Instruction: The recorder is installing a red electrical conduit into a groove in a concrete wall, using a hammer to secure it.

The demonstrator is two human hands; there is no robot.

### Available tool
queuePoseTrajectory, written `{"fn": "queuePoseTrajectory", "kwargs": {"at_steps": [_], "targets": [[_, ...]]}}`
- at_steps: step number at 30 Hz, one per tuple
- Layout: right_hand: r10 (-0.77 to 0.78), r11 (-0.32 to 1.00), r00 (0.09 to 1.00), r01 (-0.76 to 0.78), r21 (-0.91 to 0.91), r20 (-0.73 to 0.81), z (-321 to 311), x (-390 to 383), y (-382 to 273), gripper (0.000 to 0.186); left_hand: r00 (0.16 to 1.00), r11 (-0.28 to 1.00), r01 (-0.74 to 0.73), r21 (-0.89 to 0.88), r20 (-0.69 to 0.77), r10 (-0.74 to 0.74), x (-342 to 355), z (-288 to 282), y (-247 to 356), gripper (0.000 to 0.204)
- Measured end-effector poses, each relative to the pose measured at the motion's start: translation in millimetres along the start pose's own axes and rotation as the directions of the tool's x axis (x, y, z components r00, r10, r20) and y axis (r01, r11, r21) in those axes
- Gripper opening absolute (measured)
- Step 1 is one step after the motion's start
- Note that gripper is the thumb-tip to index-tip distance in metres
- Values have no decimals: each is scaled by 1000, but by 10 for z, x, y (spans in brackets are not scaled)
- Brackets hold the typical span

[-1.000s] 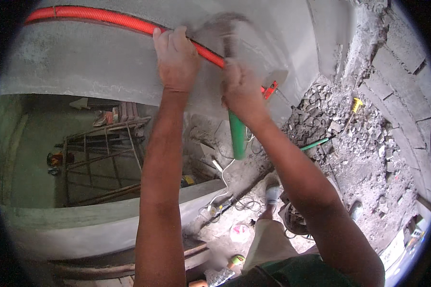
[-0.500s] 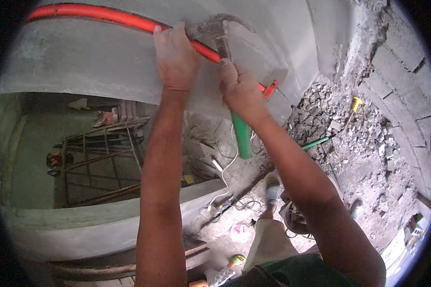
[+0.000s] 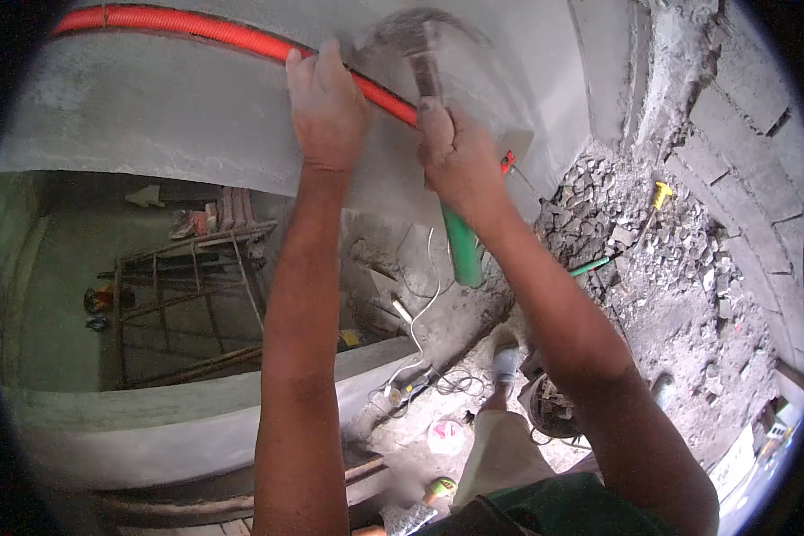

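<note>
Right at the centre of things, the red corrugated tube [image 3: 207,29] runs across the grey wall [image 3: 179,112], seated along a dark groove and passing under the left hand [image 3: 328,107]. It looks light and springy, ribbed enough to grip without much slipping, though a hard knock could dent it; fingertips close to the groove seem the best hold. The left fingers are on it, partly curled; whether they also pinch something small, I cannot tell. And here is the hammer [image 3: 427,76], blurred at the head beyond the tube, with the right hand [image 3: 460,161] closed firmly round its handle, thumb along the shaft, green end [image 3: 462,252] jutting below. That one should be stiff and head-heavy, best held low on the green part. Down on the floor, a small round white tub [image 3: 432,436] shows something pink, too washed out to make out, and beside the leg sits a rounded, bucket-like thing [image 3: 531,414], its dark contents unclear. Farther out, a yellow-handled tool [image 3: 661,194] lies on the rubble [image 3: 590,192].
</note>
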State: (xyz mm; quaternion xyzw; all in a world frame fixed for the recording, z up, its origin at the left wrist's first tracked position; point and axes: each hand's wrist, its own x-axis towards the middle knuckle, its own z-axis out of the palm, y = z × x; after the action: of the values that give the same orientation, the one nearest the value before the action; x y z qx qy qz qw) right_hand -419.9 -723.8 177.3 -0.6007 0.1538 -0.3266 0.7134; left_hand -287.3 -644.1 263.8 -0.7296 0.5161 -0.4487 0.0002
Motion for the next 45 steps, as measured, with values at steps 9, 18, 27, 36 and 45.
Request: {"fn": "queuePoseTrajectory", "kwargs": {"at_steps": [9,18,27,36,45], "targets": [[91,992,995,-95,-89,-45,-104,22,-62,42,998,998,58,-37,17,-58,11,-6,56,44],[-181,933,982,188,-306,49,-614,-336,196,29,999,1000,30,4,39,-31,-25,-3,49,43],[77,435,996,3,-900,41,-3561,-2674,1795,43,994,990,-75,121,89,65,-77,-251,74,36],[487,312,750,-628,-713,-448,-5522,-5456,1555,48,897,834,-192,517,437,-64,266,-1012,-350,51],[833,100,137,-990,-98,-535,-5106,-5807,740,37,311,748,443,-494,867,389,-1920,-527,2393,32]]}}
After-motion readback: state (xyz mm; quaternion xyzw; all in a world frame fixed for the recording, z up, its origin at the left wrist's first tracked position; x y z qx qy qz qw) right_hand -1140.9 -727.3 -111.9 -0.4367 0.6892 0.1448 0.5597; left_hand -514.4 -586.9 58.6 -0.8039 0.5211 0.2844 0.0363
